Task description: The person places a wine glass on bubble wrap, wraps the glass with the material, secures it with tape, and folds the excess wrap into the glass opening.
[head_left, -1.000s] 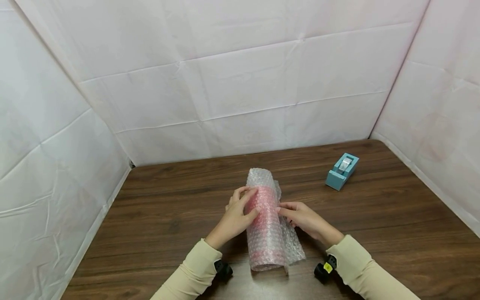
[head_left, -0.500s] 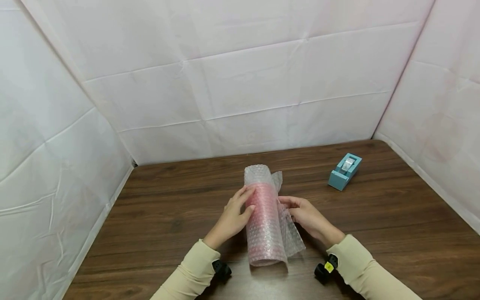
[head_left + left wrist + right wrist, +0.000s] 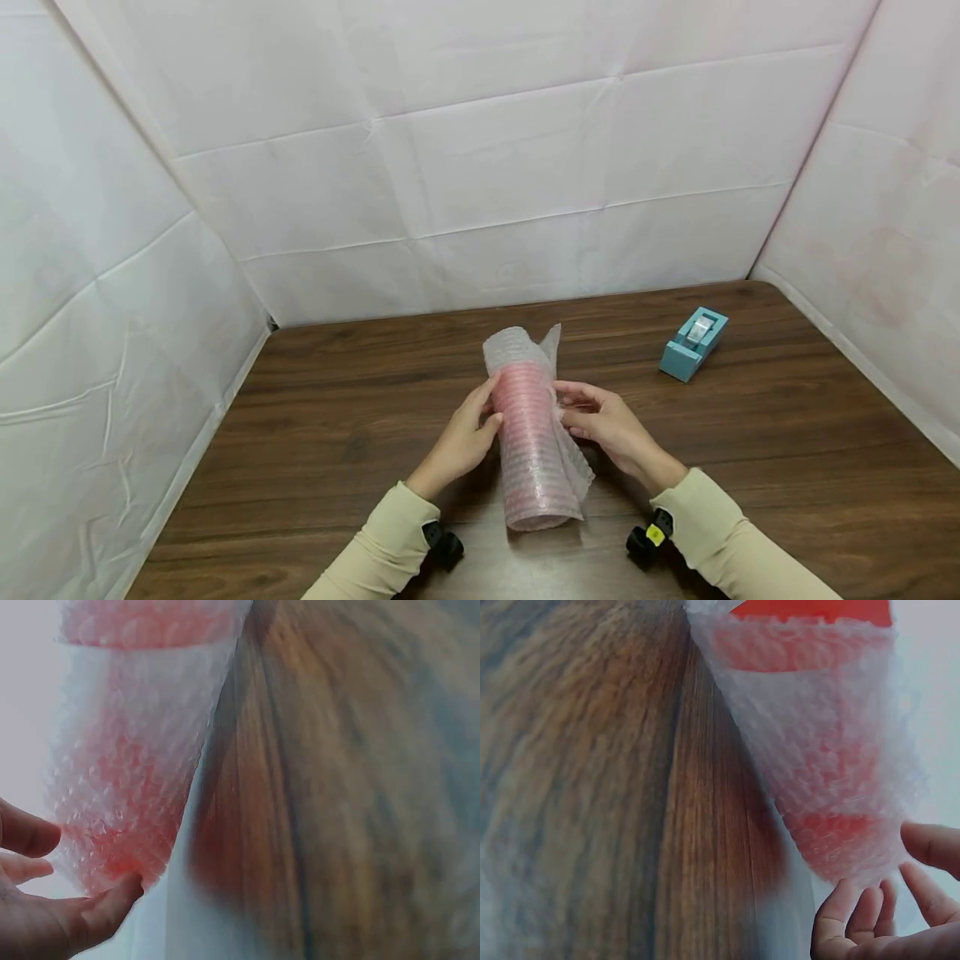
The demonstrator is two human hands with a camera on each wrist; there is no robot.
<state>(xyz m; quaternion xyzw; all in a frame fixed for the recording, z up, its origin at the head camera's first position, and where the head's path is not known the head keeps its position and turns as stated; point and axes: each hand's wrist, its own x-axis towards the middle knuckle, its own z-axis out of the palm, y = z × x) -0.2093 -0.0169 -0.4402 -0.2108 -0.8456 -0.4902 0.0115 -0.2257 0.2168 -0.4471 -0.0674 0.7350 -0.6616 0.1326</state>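
Observation:
A cylinder with red and pale bands (image 3: 525,408) lies lengthwise on the table, rolled in clear bubble wrap (image 3: 542,492). A loose flap of the wrap stands out along its right side, with a corner raised at the far end. My left hand (image 3: 467,437) holds the roll's left side, fingers and thumb spread along it. On the right, my right hand (image 3: 603,421) grips the wrap at the flap, fingers bent against it. Through the wrap, the red bands show in the left wrist view and the right wrist view; the cylinder's underside is hidden.
A blue tape dispenser (image 3: 693,343) with a roll of clear tape stands at the back right of the dark wooden table (image 3: 360,392). White cloth walls (image 3: 480,167) enclose the table at the back and both sides.
The roll has turned slightly, its far end tilting left. The flap's far corner has risen and its near part has drawn in toward the roll. The right hand has shifted a little farther away.

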